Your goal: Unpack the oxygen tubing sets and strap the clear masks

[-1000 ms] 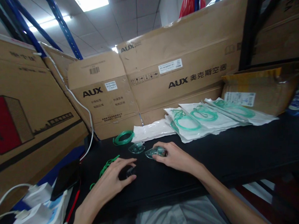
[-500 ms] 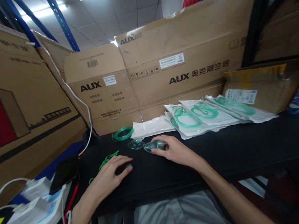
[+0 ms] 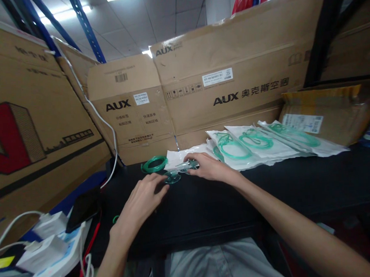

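My right hand (image 3: 207, 167) grips a clear greenish plastic mask (image 3: 186, 166) between thumb and fingers, just in front of a white packet. A second clear mask (image 3: 173, 177) lies on the black tabletop beside it. My left hand (image 3: 147, 193) reaches this second mask; its fingertips are at the mask's left edge, with thumb and fingers apart. Whether they press on it I cannot tell. Behind the masks is a coil of green tubing (image 3: 154, 164). A bit of green cord (image 3: 115, 219) shows by my left wrist, the rest hidden by the hand.
White packets with green tubing (image 3: 234, 148) lie along the back right, next to a flat white packet (image 3: 173, 157). Cardboard (image 3: 202, 109) walls the back. A power strip (image 3: 64, 254) with plugs, a dark phone (image 3: 84, 208) and cables sit at left. A taped carton (image 3: 331, 115) stands at right.
My right hand has lifted its mask slightly up and back, toward the white packet. My left hand has moved right and forward, from beside the green cord to the second mask.
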`<state>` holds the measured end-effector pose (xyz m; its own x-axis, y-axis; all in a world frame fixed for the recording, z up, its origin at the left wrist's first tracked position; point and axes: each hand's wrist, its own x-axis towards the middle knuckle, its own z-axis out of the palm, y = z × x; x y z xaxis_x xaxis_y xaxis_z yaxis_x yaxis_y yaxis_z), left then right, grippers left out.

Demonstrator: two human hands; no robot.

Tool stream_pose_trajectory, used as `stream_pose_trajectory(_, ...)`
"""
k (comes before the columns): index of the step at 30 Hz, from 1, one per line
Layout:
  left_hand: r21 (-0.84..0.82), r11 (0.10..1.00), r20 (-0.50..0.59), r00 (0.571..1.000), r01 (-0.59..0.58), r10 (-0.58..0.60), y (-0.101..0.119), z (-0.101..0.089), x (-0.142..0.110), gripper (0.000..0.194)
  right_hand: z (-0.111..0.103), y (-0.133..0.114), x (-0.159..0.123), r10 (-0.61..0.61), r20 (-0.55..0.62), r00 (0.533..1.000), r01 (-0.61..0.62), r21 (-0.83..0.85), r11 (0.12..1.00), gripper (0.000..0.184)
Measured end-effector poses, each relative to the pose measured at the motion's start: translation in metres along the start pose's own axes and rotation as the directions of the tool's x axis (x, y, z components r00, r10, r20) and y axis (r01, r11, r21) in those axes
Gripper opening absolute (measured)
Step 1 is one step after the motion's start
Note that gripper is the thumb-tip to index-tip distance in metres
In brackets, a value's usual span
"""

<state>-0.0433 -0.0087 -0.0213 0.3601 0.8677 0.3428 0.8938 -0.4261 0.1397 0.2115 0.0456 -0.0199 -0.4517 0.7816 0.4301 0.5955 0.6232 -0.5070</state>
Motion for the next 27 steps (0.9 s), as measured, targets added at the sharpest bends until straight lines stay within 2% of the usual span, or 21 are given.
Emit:
stream_pose_trajectory(2, -0.003, 1.000, -0.039, 0.999, -0.009, 0.009, 0.002, 0.004, 0.015, 0.039, 0.004, 0.001, 0.012, 0.010, 0.032, 0.999, -0.009, -0.033, 0.999, 0.036)
stream_pose_trajectory(4, -0.032, 0.999, -0.021, 1.000, -0.003, 0.002, -0.002, 0.010, 0.030, 0.041, 0.011, 0.001, 0.020, 0.014, 0.042, 0.999, -0.012, -0.052, 0.999, 0.037)
stream_pose_trajectory(8, -0.101, 0.995, 0.010, 1.000, 0.017, -0.017, -0.013, 0.026, 0.046, 0.029, 0.025, 0.002, 0.029, 0.019, 0.073, 0.997, -0.012, -0.084, 0.996, 0.038)
stream_pose_trajectory(10, -0.125, 0.992, -0.002, 1.000, 0.031, -0.031, -0.017, 0.031, 0.048, 0.025, 0.032, 0.002, 0.029, 0.016, 0.090, 0.996, -0.007, -0.092, 0.996, 0.038)
stream_pose_trajectory(14, -0.201, 0.976, 0.006, 0.996, 0.083, -0.084, -0.022, 0.035, 0.048, 0.030, 0.039, 0.004, 0.029, -0.003, 0.109, 0.994, 0.013, -0.096, 0.995, 0.037)
stream_pose_trajectory(21, -0.323, 0.921, 0.060, 0.976, 0.218, -0.210, -0.035, 0.033, 0.046, 0.034, 0.040, 0.002, 0.029, -0.060, 0.175, 0.983, 0.080, -0.106, 0.991, 0.034)
stream_pose_trajectory(27, -0.423, 0.888, 0.083, 0.983, 0.181, -0.161, -0.035, 0.028, 0.048, 0.033, 0.041, 0.002, 0.032, -0.112, 0.185, 0.976, 0.136, -0.124, 0.983, 0.034)
